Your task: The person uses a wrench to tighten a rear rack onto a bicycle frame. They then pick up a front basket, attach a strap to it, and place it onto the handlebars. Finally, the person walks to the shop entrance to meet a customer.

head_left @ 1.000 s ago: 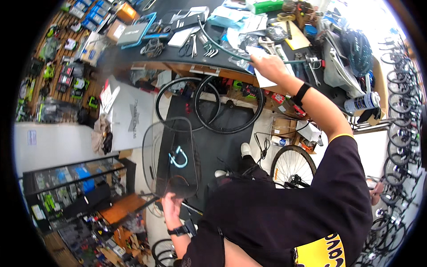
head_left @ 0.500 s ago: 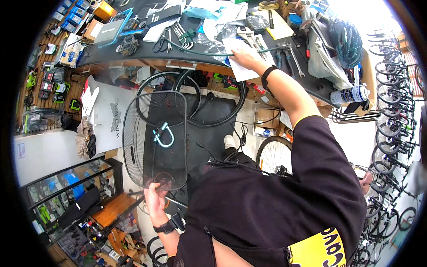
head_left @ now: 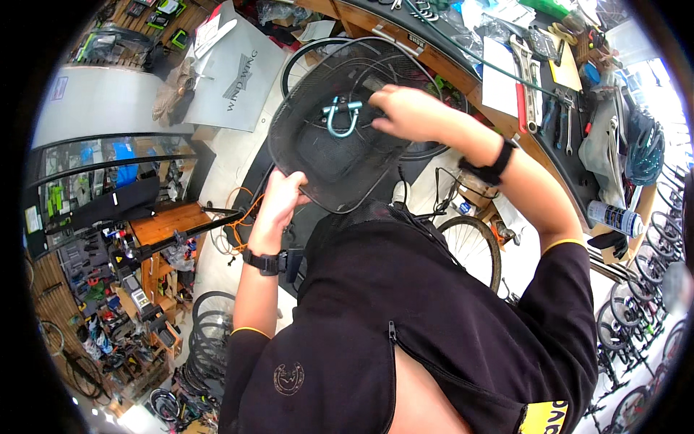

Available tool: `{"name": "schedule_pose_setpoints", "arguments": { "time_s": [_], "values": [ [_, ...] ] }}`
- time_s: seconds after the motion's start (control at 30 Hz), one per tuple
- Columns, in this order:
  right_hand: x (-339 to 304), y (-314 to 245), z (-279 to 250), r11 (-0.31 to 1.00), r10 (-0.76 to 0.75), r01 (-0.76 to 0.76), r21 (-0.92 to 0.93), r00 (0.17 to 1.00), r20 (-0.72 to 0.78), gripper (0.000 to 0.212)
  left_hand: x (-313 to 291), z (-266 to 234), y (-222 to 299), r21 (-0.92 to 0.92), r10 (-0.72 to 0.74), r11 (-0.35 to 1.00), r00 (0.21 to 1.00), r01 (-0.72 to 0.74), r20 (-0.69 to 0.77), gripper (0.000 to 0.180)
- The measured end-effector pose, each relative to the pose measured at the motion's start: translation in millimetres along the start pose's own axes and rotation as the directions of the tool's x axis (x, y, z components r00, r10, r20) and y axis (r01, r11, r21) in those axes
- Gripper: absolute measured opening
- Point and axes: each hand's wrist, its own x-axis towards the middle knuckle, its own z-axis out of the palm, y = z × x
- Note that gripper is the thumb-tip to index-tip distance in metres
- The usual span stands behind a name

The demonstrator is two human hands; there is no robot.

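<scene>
A black wire-mesh basket (head_left: 318, 155) is held tilted in front of me, its inside facing up. My left hand (head_left: 280, 199) grips its near left rim, thumb over the edge. Inside the basket lies a light-blue U-shaped lock (head_left: 342, 119) with a dark bracket on its bar. My right hand (head_left: 405, 112) reaches over the basket's right side, just right of the lock and apart from it. Its thumb and fingers are spread, and I see nothing held between them; the far fingertips are blurred.
A dark workbench (head_left: 517, 137) at the far right carries an adjustable wrench (head_left: 529, 79), pliers (head_left: 548, 116) and a spray can (head_left: 614, 218). A bicycle wheel (head_left: 473, 246) stands below it. To the left are a grey panel (head_left: 242, 72) and a glass case (head_left: 94, 173).
My right hand has left the bench and come over the basket. The basket has moved up and right and tilted so its inside shows. My view has turned left.
</scene>
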Motion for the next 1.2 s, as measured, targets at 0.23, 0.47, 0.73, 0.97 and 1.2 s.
{"name": "schedule_pose_setpoints", "arguments": {
  "time_s": [0.23, 0.47, 0.73, 0.97, 1.2],
  "values": [
    [89, 8, 91, 0.922, 0.38, -0.381, -0.07, 0.852, 0.36, 0.093, 4, 8, -5, -0.081, 0.093, 0.993, 0.991, -0.085, 0.094, 0.027],
    [111, -2, 123, 0.481, 0.868, -0.874, 0.074, 0.487, 0.101, 0.103, -7, -27, -32, 0.019, 0.242, 0.968, 0.952, -0.25, 0.189, 0.031],
    [115, -45, 133, 0.441, 0.895, -0.895, 0.075, 0.444, 0.043, 0.092, 5, -76, -39, -0.019, 0.43, 0.895, 0.852, -0.446, 0.299, 0.04],
    [105, -79, 67, 0.375, 0.681, -0.778, 0.503, 0.6, 0.42, 0.065, 42, -82, -33, -0.064, 0.42, 0.898, 0.806, -0.435, 0.417, 0.045],
    [-9, -85, -31, 0.153, 0.493, -0.512, 0.845, 0.78, 0.384, 0.09, 66, -69, -22, -0.084, 0.06, 0.996, 0.914, -0.029, 0.401, 0.023]
  ]
}}
